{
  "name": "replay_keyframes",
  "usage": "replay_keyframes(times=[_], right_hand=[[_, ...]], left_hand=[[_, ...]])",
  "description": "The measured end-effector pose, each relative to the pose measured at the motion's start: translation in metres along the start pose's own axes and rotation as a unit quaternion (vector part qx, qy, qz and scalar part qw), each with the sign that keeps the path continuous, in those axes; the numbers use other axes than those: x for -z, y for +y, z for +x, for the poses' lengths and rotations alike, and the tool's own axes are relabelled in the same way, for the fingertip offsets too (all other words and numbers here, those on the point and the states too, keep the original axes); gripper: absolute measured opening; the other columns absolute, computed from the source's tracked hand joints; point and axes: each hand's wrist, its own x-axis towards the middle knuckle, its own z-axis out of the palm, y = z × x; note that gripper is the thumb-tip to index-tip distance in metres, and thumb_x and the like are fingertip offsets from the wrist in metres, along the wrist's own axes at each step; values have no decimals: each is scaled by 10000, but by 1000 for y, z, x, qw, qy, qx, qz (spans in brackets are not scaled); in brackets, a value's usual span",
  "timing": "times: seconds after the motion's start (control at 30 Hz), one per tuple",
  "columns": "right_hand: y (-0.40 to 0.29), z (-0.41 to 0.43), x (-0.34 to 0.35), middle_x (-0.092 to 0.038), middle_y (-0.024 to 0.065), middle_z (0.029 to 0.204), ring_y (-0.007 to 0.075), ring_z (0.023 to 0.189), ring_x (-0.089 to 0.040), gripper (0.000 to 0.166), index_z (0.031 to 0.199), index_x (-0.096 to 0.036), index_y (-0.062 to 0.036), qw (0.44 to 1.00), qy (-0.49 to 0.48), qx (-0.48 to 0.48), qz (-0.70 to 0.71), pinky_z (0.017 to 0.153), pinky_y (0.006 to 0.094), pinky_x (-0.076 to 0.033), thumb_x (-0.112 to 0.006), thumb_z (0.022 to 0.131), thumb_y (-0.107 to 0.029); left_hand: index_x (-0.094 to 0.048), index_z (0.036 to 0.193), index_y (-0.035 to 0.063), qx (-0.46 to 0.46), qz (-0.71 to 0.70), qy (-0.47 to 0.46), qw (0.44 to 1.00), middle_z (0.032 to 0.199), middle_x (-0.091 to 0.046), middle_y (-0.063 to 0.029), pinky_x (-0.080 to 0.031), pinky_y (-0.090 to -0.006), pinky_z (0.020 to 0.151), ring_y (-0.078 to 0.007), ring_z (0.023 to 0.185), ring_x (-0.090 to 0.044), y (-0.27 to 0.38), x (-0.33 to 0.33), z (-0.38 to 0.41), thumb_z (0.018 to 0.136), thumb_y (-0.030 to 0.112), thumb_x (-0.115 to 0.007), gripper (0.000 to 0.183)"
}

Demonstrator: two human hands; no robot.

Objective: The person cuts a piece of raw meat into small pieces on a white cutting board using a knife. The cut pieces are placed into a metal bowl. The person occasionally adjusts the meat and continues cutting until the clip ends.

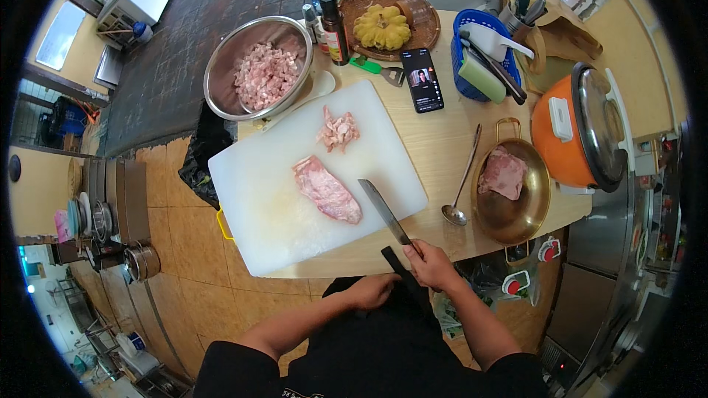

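My right hand is closed on the handle of a kitchen knife, whose blade points up and left over the near right part of a white cutting board. At the waist, by the black strap of an apron, is my left hand; its fingers are partly hidden, so its grip cannot be told. A slab of raw meat lies mid-board, left of the blade. Beyond it sits a small heap of raw trimmings. Diced raw meat fills part of a steel bowl at the back left.
To the right are a steel ladle, a brass pan holding a meat piece, and an orange rice cooker. Behind lie a phone, a green-handled peeler, a blue basket, bottles and a yellow squash.
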Motion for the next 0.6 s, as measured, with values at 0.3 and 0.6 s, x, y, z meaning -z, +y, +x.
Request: replay_keyframes(times=[0.3,0.6], right_hand=[[2,2,1,-549,34,637,115,548,-517,372,1094,-578,13,998,5,62,-29,526,281,-436,-525,968,-332],[-23,-2,2,-657,248,916,370,861,-648,461,1143,-579,35,999,3,10,-47,772,394,-491,-489,964,-380]], left_hand=[[-418,1417,175,71,36,-202,976,1185,-585,-264,-431,-444,936,-386,1076,-573,-29,-28,25,779,64,-459,648],[-508,1319,95,99,51,-33,993,1137,-612,-235,-451,-434,905,-382,1044,-589,-30,6,-16,839,153,-496,484]])
